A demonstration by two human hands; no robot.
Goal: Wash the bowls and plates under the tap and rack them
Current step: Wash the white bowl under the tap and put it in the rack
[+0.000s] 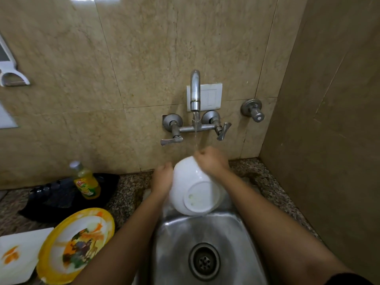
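A white bowl [192, 187] is held tilted above the steel sink [178, 239], its base turned toward me. My left hand [162, 178] grips its left rim. My right hand [211, 160] curls over the far rim, fingers reaching into the bowl, right under the stream. Water runs from the wall tap [195, 89] onto that hand and the bowl. On the counter at left lies a yellow-rimmed plate [76, 245] smeared with food, partly over a white square plate [18, 258] with orange stains.
A yellow dish soap bottle [86, 181] stands on a dark cloth [59, 196] left of the sink. The sink drain [204, 261] sits near me. A side wall closes in on the right; a separate valve [254, 111] juts from the back wall.
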